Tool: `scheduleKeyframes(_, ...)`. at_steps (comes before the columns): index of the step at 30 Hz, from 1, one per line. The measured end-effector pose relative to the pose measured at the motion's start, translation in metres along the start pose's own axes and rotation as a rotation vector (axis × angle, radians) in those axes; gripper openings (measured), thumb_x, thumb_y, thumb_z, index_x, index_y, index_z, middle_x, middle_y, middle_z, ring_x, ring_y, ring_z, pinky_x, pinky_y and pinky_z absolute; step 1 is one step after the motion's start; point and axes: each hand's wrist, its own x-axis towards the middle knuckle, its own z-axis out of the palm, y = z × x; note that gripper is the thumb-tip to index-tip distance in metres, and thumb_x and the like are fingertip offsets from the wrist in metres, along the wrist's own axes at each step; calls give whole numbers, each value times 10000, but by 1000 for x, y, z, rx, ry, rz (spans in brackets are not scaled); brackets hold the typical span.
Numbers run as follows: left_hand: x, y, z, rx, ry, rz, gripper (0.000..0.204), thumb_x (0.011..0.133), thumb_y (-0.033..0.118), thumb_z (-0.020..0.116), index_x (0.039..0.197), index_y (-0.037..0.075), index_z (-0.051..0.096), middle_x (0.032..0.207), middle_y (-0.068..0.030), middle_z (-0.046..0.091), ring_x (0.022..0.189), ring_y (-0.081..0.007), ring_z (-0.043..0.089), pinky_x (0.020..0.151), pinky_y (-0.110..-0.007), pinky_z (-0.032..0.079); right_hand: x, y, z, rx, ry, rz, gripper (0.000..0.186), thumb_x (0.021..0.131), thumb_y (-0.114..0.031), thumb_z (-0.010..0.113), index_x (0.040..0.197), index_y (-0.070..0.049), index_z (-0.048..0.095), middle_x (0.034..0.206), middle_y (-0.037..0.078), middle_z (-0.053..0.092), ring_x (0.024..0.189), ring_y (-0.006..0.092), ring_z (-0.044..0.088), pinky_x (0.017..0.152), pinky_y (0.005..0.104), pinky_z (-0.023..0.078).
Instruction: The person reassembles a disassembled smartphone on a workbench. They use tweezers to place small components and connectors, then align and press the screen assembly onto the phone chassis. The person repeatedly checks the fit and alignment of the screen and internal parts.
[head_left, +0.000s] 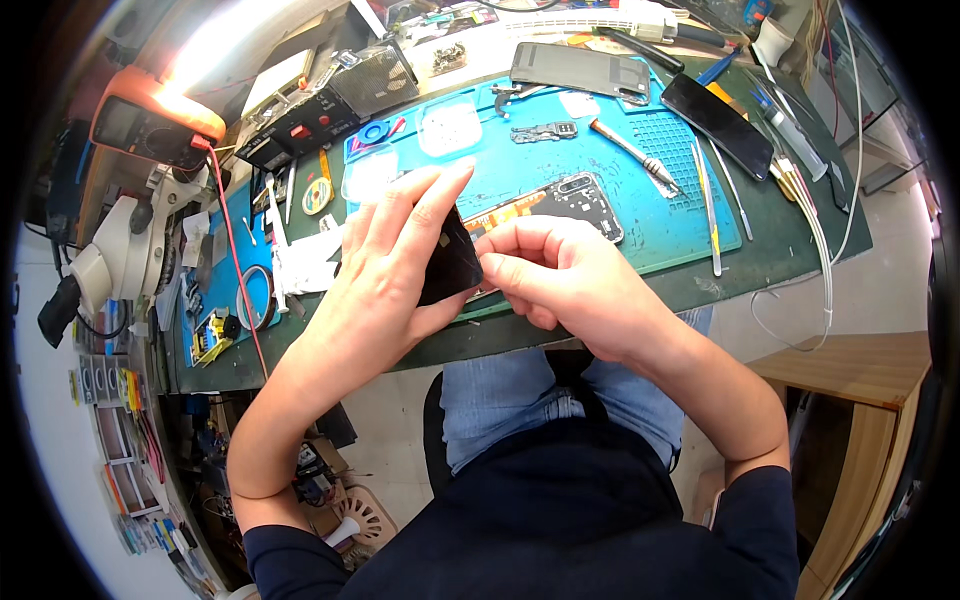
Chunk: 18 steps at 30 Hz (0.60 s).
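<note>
Tilted up in my left hand [385,245] is a dark, glossy phone screen [453,262], with the fingers stretched across its far edge and the thumb below. My right hand [565,275] is closed in a pinch, fingertips at the screen's right edge; what lies between them is too small to make out. Behind my hands an opened phone body [592,208] with an orange part rests on the blue work mat [480,195], partly covered by my right hand. Farther back lie a small dark phone bracket [545,132] and a screwdriver [635,156].
Tweezers [708,210] lie at the mat's right edge, beside a black phone [718,125]. A grey phone panel [580,75] lies at the back. Left stand an orange multimeter [150,120] and a black power unit [300,130]. A red cable [228,215] hangs across the left side.
</note>
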Motion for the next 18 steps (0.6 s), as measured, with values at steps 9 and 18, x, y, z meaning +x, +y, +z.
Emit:
scheduleKeyframes(9, 0, -21, -2, -168, 131, 120, 713, 872, 126, 807, 1521, 83, 515, 1471, -198, 521, 1299, -377, 548, 1071, -436, 473, 2, -4, -9, -673, 123, -443, 386, 927, -164, 740, 1277, -18, 667, 1079, 100, 708, 929, 224, 692, 797, 349, 547)
scheduleKeyframes(18, -1, -37, -8, -509, 268, 167, 506, 1053, 102, 592, 1523, 20, 426, 1546, -195, 479, 1298, -291, 596, 1036, -408, 507, 4, -44, -83, -1454, -213, -461, 691, 808, -248, 836, 1427, -77, 581, 1411, 148, 581, 1323, 346, 545, 1174, 476, 383)
